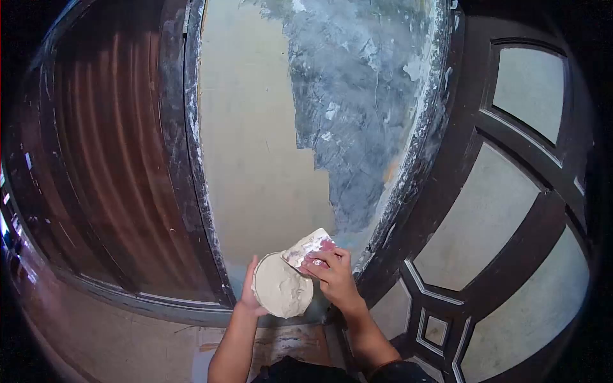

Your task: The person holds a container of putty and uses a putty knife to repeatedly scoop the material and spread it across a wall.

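Note:
My left hand [249, 288] is wrapped round the side of a round tub [257, 295] filled with thick cream-coloured paste [281, 290]. In my right hand [332, 274] is a flat, pinkish-red putty spreader [310, 250], smeared with white paste and gripped between thumb and fingers. The spreader's lower edge overlaps the upper right rim of the tub. Beyond both hands stands a wall panel, its left part coated in smooth beige filler [255, 140] and its right part still rough blue-grey [357, 108].
A dark frame with white smears [191, 115] borders the panel. At left is a dark door or window with reddish-brown curtain folds [115, 140]. A dark wooden panelled door [463, 255] stands at right. Below lie a tiled floor [153, 335] and a stained sheet [294, 341].

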The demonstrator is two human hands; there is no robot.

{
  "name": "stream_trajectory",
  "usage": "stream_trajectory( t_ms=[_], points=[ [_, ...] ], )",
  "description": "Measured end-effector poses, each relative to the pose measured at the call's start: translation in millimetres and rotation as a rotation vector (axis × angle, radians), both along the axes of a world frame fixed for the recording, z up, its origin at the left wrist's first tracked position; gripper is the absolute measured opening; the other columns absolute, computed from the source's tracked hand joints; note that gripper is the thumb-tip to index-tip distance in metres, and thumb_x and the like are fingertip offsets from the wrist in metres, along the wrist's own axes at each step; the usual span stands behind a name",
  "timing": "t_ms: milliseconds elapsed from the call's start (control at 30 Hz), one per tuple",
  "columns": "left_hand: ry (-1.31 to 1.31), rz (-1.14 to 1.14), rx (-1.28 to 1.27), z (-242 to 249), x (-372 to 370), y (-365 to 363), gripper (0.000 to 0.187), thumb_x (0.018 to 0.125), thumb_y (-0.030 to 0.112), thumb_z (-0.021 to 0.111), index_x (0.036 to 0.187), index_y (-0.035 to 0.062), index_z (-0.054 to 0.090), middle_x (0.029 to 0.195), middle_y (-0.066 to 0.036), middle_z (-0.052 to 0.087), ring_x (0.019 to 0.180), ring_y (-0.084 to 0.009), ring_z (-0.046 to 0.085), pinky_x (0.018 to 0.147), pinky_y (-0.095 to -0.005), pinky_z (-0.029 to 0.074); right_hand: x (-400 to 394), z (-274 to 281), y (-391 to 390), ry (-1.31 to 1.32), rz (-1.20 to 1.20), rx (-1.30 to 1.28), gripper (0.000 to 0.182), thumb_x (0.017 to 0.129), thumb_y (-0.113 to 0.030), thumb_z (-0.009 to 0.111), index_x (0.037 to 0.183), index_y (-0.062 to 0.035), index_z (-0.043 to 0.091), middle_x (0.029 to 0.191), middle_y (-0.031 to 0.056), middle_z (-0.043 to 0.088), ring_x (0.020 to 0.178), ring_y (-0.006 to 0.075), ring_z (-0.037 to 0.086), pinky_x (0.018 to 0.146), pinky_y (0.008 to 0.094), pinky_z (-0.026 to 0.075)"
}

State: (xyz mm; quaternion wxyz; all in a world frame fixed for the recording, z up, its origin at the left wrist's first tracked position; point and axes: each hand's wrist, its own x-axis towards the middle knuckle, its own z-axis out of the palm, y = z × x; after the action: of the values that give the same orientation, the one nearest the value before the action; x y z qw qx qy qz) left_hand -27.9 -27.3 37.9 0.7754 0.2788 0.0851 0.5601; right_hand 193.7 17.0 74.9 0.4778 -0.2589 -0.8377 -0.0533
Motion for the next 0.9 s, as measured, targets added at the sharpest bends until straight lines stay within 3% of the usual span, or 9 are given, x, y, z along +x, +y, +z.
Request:
stream_trajectory(
  t_ms=[100, 167, 233, 367, 433, 533, 633, 767, 900],
  points=[
    [-0.025, -0.022, -0.05, -5.9, 5.3, 0.9, 0.087, 0.106, 0.072, 0.03, 0.158, 0.0041, 0.044, 0.153, -0.018, 0.056, 0.137, -0.0348, 0.059, 0.115, -0.0541, 0.048, -1.6, 6.2, -6.0, -0.018, -0.014, -0.005, 0.027, 0.082, -0.003, 0.074, 0.103, -0.0174, 0.082, 0.12, -0.0001, 0.073, 0.116, 0.0305, 0.056, 0.104, 0.0435, 0.043],
    [0.03, 0.028, -0.063, -9.7, 9.4, 1.5, 0.086, 0.106, 0.072, 0.03, 0.157, 0.0045, 0.046, 0.153, -0.018, 0.056, 0.137, -0.035, 0.06, 0.114, -0.0541, 0.049, -0.9, 3.1, -3.6, -0.003, -0.044, 0.013, 0.027, 0.081, -0.004, 0.075, 0.102, -0.0175, 0.082, 0.119, -0.0005, 0.073, 0.116, 0.0301, 0.056, 0.105, 0.0431, 0.042],
    [-0.007, 0.056, -0.063, -22.4, 9.9, 5.6, 0.087, 0.105, 0.073, 0.03, 0.156, 0.0045, 0.047, 0.153, -0.019, 0.056, 0.137, -0.0372, 0.059, 0.114, -0.0566, 0.048, 2.0, 8.7, -1.3, 0.061, -0.003, -0.02, 0.036, 0.078, 0.006, 0.07, 0.104, -0.0157, 0.082, 0.117, 0.0024, 0.073, 0.114, 0.0322, 0.056, 0.104, 0.0434, 0.043],
    [-0.204, 0.015, -0.014, -35.8, 5.6, 0.6, 0.09, 0.103, 0.076, 0.032, 0.154, 0.0037, 0.049, 0.153, -0.021, 0.055, 0.137, -0.0448, 0.056, 0.114, -0.0647, 0.045, 22.9, 20.6, 6.2, 0.058, -0.15, 0.02, 0.029, 0.079, 0.007, 0.069, 0.102, -0.0092, 0.079, 0.113, 0.0037, 0.075, 0.106, 0.0298, 0.062, 0.097, 0.0395, 0.045],
    [-0.306, 0.088, -0.079, -42.3, -1.2, -4.6, 0.091, 0.102, 0.076, 0.034, 0.154, 0.0032, 0.049, 0.153, -0.022, 0.055, 0.138, -0.0476, 0.054, 0.114, -0.0681, 0.043, 38.8, 25.8, 19.4, 0.078, -0.113, 0.005, 0.021, 0.084, 0.004, 0.069, 0.102, -0.0042, 0.076, 0.107, 0.0074, 0.074, 0.099, 0.0309, 0.065, 0.094, 0.0399, 0.047],
    [-0.202, 0.206, -0.071, -58.1, -9.1, -7.5, 0.093, 0.1, 0.078, 0.034, 0.154, 0.0036, 0.049, 0.153, -0.024, 0.054, 0.135, -0.0477, 0.057, 0.112, -0.0665, 0.046, 64.2, 19.0, 59.1, 0.155, -0.121, -0.215, 0.01, 0.092, -0.002, 0.069, 0.102, 0.0002, 0.069, 0.096, 0.0155, 0.069, 0.09, 0.0352, 0.066, 0.083, 0.042, 0.051],
    [-0.251, 0.08, 0.04, -36.3, -8.6, -19.6, 0.097, 0.098, 0.081, 0.035, 0.152, 0.0023, 0.05, 0.152, -0.025, 0.055, 0.134, -0.0508, 0.056, 0.108, -0.0725, 0.046, 87.9, 23.7, 95.6, 0.098, -0.205, -0.256, 0.015, 0.093, -0.009, 0.073, 0.098, 0.0027, 0.066, 0.091, 0.0201, 0.065, 0.083, 0.0362, 0.064, 0.075, 0.0428, 0.051],
    [-0.268, 0.249, -0.101, -61.6, -9.0, -9.4, 0.1, 0.095, 0.084, 0.036, 0.153, 0.003, 0.049, 0.152, -0.026, 0.054, 0.133, -0.0542, 0.056, 0.105, -0.0755, 0.047, 115.0, -5.3, 140.3, -0.013, -0.221, -0.212, 0.019, 0.09, -0.011, 0.077, 0.098, 0.0026, 0.066, 0.092, 0.0206, 0.064, 0.084, 0.0413, 0.062, 0.078, 0.0469, 0.05],
    [-0.284, 0.24, -0.051, -61.9, -1.7, -6.4, 0.099, 0.095, 0.084, 0.036, 0.153, 0.0043, 0.05, 0.151, -0.027, 0.054, 0.13, -0.056, 0.056, 0.1, -0.0777, 0.048, 119.7, -49.5, 162.6, -0.135, -0.097, -0.228, 0.019, 0.092, -0.018, 0.074, 0.093, 0.0, 0.066, 0.093, 0.0218, 0.066, 0.09, 0.0465, 0.06, 0.081, 0.0531, 0.048]
  ],
)
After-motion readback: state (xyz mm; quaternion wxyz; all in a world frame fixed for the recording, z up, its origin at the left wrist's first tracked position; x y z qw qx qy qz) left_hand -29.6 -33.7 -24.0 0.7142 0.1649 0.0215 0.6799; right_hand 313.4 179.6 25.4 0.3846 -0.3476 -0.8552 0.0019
